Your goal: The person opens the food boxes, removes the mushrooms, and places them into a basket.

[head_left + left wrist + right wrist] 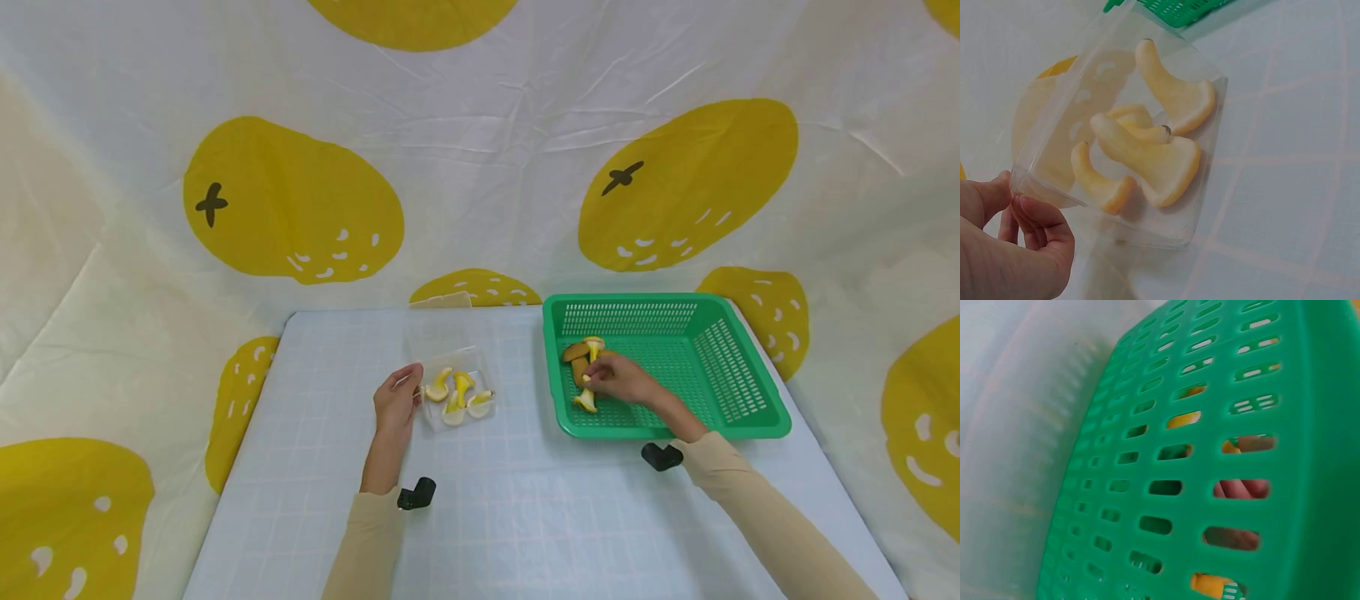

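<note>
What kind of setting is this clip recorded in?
Probably a staged tabletop recording booth, not a kitchen: a fruit-print cloth backdrop drapes round a pale gridded table, holding only a green basket and a clear box of toy-like mushroom pieces.

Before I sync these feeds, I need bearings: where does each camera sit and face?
Head: above, facing down; both hands and sleeves show.
Left wrist: by the left hand, facing the clear box; fingers show.
Right wrist: outside the green basket, facing its wall; fingers show through slots.
Shared: basket, box.
</note>
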`<state>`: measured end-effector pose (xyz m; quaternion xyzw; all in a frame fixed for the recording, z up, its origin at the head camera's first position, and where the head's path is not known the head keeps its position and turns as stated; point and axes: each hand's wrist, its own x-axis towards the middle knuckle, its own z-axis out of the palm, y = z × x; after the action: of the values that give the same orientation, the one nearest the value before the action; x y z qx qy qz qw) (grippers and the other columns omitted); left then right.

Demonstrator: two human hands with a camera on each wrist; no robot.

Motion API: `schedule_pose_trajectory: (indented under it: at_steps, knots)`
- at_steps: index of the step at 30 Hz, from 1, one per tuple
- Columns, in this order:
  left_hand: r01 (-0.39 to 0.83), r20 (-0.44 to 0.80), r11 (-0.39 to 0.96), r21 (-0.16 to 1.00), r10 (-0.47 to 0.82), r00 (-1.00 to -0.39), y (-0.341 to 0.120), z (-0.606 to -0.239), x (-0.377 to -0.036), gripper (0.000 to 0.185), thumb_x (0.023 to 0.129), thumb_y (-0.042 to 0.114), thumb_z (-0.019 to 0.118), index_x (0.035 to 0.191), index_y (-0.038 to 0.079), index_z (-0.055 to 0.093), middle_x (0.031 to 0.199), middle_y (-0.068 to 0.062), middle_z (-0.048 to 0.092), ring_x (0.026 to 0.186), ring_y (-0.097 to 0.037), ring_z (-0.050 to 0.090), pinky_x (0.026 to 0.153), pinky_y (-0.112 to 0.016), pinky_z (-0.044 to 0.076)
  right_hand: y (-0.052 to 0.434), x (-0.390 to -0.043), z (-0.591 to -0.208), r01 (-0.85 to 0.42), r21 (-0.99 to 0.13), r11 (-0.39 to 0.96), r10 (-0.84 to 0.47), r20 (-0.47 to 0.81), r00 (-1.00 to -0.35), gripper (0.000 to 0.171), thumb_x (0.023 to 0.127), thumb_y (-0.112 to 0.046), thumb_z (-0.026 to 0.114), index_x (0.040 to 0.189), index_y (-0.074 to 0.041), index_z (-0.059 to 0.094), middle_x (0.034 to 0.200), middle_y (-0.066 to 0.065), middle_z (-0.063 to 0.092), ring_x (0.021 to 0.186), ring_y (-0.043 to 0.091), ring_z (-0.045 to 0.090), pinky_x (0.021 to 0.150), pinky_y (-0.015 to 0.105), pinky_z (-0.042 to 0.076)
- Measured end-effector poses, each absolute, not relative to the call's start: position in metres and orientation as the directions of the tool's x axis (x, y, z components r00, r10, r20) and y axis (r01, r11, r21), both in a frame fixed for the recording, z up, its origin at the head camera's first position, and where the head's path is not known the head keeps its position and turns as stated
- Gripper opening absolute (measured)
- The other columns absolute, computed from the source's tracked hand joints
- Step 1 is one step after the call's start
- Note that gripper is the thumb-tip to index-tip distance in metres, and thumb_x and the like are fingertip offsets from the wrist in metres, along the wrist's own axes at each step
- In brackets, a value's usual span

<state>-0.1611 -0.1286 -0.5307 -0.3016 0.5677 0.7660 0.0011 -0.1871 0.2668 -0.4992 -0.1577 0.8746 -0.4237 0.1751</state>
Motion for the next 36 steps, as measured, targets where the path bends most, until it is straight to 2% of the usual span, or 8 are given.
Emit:
schedule_pose_trajectory:
  at_steps: [3,7,11,15,20,24,30,36]
  knots:
    - [-0.348,-0.465,-0.352,0.869,-0.342,-0.816,-0.129,-0.531,-0.161,0.032,0.096,0.024,0.076,0.121,0.007,0.068,0.096,0.001,0.063,0.084,-0.014,0.054,0.068,-0.020,0.048,0.265,-0.186,-0.496,-0.149,-0.765,0.626,-0.400,-0.152,-0.904,0.022,0.099,-0.003,0.066,0.114,0.013,0.065,0.100,0.019,0.068,0.089,0.027,0.065,0.071,0.031,0.055]
    - [-0.353,-0.468,-0.347,0.869,-0.345,-0.814,-0.129,-0.531,-0.162,0.032,0.096,0.025,0.077,0.121,0.007,0.069,0.097,0.001,0.064,0.085,-0.015,0.054,0.067,-0.019,0.048,0.261,-0.186,-0.492,-0.151,-0.768,0.623,-0.369,-0.118,-0.922,0.023,0.103,-0.006,0.062,0.118,0.011,0.065,0.108,0.021,0.069,0.098,0.032,0.066,0.078,0.038,0.056]
    - [-0.354,-0.468,-0.344,0.870,-0.348,-0.812,-0.128,-0.531,-0.162,0.032,0.096,0.024,0.076,0.122,0.007,0.069,0.099,0.000,0.064,0.084,-0.014,0.053,0.066,-0.019,0.047,0.254,-0.186,-0.486,-0.138,-0.820,0.555,-0.347,-0.078,-0.934,0.025,0.105,-0.008,0.059,0.122,0.010,0.064,0.116,0.027,0.068,0.106,0.040,0.066,0.082,0.046,0.057]
    - [-0.350,-0.469,-0.352,0.868,-0.348,-0.812,-0.128,-0.532,-0.163,0.033,0.096,0.024,0.077,0.122,0.007,0.068,0.099,0.000,0.064,0.083,-0.013,0.053,0.066,-0.019,0.047,0.246,-0.187,-0.479,-0.110,-0.860,0.498,-0.322,-0.066,-0.945,0.026,0.106,-0.011,0.058,0.124,0.008,0.064,0.122,0.027,0.067,0.117,0.040,0.064,0.088,0.045,0.057]
    - [-0.336,-0.457,-0.357,0.872,-0.345,-0.820,-0.128,-0.533,-0.163,0.034,0.096,0.024,0.077,0.123,0.005,0.068,0.095,0.002,0.064,0.082,-0.014,0.054,0.065,-0.019,0.047,0.233,-0.187,-0.469,-0.061,-0.896,0.440,-0.285,-0.075,-0.955,0.031,0.107,-0.017,0.059,0.124,0.007,0.063,0.118,0.026,0.068,0.113,0.041,0.065,0.090,0.045,0.057]
    - [-0.341,-0.459,-0.350,0.872,-0.346,-0.818,-0.129,-0.534,-0.162,0.032,0.096,0.024,0.076,0.122,0.007,0.068,0.099,0.001,0.065,0.083,-0.013,0.054,0.067,-0.019,0.048,0.221,-0.188,-0.464,-0.065,-0.933,0.354,-0.302,-0.048,-0.952,0.030,0.106,-0.013,0.059,0.124,0.011,0.061,0.115,0.029,0.067,0.108,0.046,0.066,0.087,0.041,0.059]
    - [-0.335,-0.454,-0.356,0.872,-0.334,-0.826,-0.130,-0.534,-0.161,0.035,0.096,0.025,0.076,0.124,0.006,0.067,0.097,0.000,0.064,0.081,-0.011,0.054,0.067,-0.019,0.047,0.202,-0.193,-0.464,-0.084,-0.949,0.303,-0.308,-0.014,-0.951,0.025,0.105,-0.009,0.060,0.120,0.011,0.063,0.111,0.027,0.069,0.095,0.027,0.072,0.087,0.042,0.059]
    - [-0.335,-0.452,-0.353,0.873,-0.331,-0.828,-0.130,-0.535,-0.162,0.037,0.096,0.026,0.076,0.125,0.005,0.067,0.096,0.001,0.063,0.081,-0.012,0.054,0.066,-0.018,0.046,0.182,-0.196,-0.463,-0.103,-0.954,0.282,-0.326,0.005,-0.945,0.025,0.105,-0.009,0.061,0.120,0.010,0.063,0.110,0.021,0.069,0.090,0.017,0.070,0.083,0.033,0.059]
